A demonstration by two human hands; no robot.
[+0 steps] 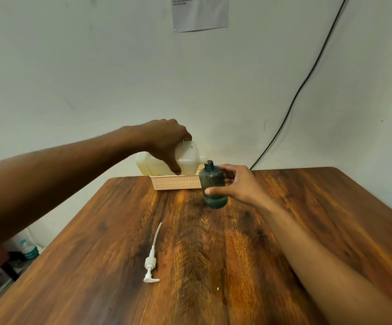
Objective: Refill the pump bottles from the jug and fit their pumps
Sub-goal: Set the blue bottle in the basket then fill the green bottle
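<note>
A dark green translucent pump bottle stands upright on the wooden table, its neck uncapped. My right hand holds it, thumb in front and fingers behind. A white translucent jug with pale yellowish liquid sits in a pink perforated basket at the table's far edge. My left hand reaches over the jug's top with its fingers curled down; the grip itself is hidden. A white pump with its long tube lies loose on the table nearer to me.
A wall stands right behind the basket, with a black cable running down it and a paper sheet taped above. A water bottle stands on the floor at the left, below the table's edge.
</note>
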